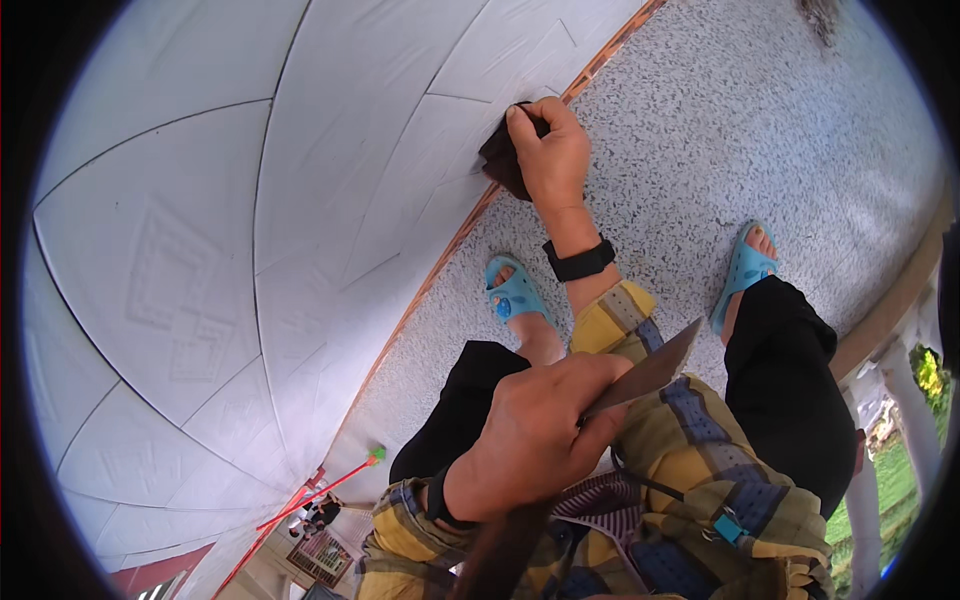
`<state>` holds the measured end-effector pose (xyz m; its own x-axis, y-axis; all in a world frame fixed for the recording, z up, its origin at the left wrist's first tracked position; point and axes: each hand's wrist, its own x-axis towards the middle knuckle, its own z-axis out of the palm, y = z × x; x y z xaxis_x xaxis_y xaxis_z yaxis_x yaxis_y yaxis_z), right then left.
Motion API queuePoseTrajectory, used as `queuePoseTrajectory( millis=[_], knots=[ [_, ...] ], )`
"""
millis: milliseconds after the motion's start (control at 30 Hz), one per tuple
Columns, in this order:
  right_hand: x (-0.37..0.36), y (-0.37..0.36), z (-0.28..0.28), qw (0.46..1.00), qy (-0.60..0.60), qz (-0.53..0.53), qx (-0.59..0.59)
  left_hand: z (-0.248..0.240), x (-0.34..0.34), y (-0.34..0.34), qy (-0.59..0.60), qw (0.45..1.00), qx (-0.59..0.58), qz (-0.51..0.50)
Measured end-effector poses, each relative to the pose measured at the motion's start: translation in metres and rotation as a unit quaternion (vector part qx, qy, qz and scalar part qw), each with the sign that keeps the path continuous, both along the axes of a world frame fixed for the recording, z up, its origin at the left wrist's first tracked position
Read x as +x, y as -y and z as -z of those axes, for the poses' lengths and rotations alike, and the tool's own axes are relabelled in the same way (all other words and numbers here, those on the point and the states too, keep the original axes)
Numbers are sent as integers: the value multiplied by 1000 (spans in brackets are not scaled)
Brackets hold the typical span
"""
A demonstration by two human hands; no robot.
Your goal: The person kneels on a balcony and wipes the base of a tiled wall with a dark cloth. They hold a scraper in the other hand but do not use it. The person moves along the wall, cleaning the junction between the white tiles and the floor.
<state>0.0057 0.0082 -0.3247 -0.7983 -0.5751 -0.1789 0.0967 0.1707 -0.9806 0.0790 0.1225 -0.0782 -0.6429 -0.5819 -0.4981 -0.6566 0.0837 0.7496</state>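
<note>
My right hand (553,160) reaches up to the base of the tiled wall and is closed on a dark cloth (508,165), which rests against the wall at its lower edge. Nearer to me, my left hand (535,425) grips a flat tool with a grey, metal-looking blade (650,372) that points up and to the right. A dark brown, blurred length (510,550) runs below that hand; I cannot tell whether it is the same tool's handle. Each wrist has a black band.
White-grey wall tiles (340,150) fill the left, ending at a reddish-brown edging strip (425,290). My feet in blue slippers (517,292) stand on a speckled floor (690,130). A red stick with a green end (375,456) is at the lower left. White railing posts (905,400) stand at the right.
</note>
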Motion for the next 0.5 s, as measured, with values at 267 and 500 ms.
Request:
queuePoseTrajectory(
  millis=[267, 500],
  knots=[
    [-1, 1, 2, 997, -64, 41, -20, 0, 0, 1, 3, 1000, -14, 24],
    [-17, 5, -3, 999, 9, 47, 19, 1, -4, 1, -9, 1000, -22, 3]
  ],
)
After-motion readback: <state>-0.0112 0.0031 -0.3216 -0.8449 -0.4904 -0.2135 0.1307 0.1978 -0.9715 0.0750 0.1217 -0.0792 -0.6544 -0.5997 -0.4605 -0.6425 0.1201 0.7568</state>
